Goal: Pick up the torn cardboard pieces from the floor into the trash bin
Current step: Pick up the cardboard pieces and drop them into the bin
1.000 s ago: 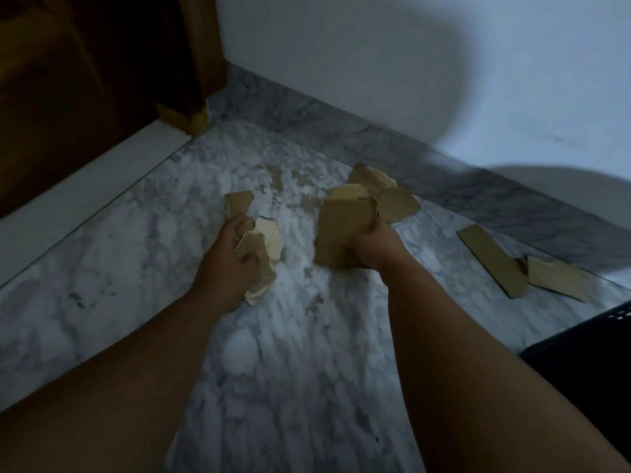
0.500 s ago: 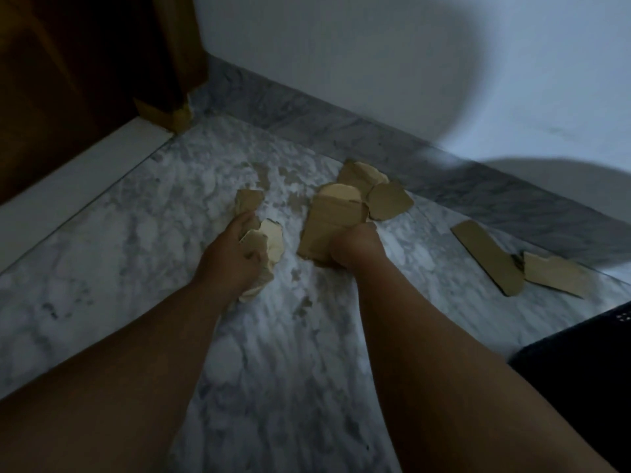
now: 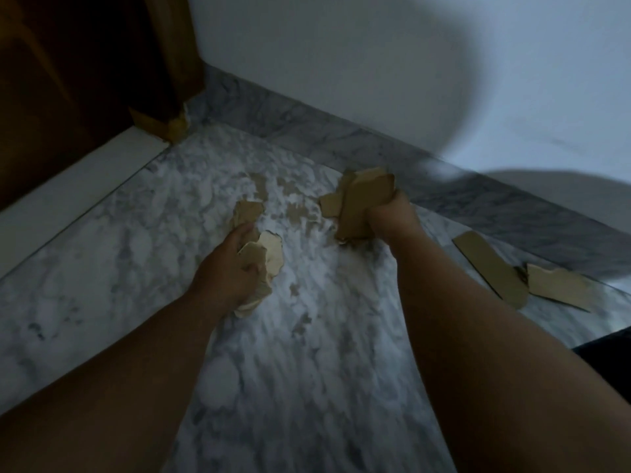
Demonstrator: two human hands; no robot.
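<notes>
Left hand [image 3: 228,271], centre of frame, knuckles up, curls round pale crumpled cardboard scraps [image 3: 269,257] low over the grey-veined marble floor [image 3: 307,387]. Right hand [image 3: 392,216], upper centre, fists a bunch of brown torn cardboard pieces [image 3: 362,199]. Two flat brown cardboard strips [image 3: 488,268] lie at right.

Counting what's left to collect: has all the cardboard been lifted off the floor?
No: a long cardboard strip and a torn cardboard piece lie flat on the marble floor, right of the right hand.
</notes>
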